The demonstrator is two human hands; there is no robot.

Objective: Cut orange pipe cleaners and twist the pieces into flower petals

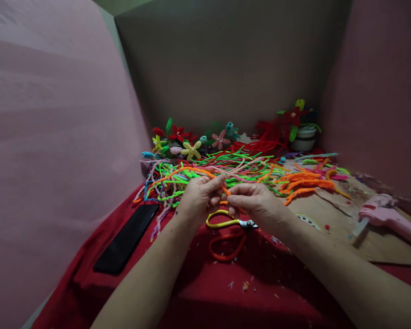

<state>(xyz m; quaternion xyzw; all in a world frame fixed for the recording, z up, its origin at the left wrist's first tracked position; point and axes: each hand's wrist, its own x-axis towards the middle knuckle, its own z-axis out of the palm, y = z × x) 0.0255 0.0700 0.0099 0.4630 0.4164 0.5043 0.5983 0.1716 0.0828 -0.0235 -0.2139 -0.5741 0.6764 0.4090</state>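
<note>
An orange pipe cleaner (200, 170) runs from the left over the pile and down between my two hands. My left hand (202, 194) pinches it near the middle of the view. Close beside it, my right hand (251, 202) has its thumb and fingers closed on the same strand, near its lower end. Just below my hands lie scissors with one yellow and one red handle (228, 256), their blades partly hidden by my right hand. Behind my hands spreads a heap of green, pink and other coloured pipe cleaners (171, 185).
A black phone (126, 240) lies at the left on the red cloth (205, 301). On the right, a pink glue gun (390, 219) rests on a cardboard sheet (342, 237) near bent orange pipe cleaners (301, 183). Pipe-cleaner flowers (192, 150) and a small pot (304, 138) stand at the back.
</note>
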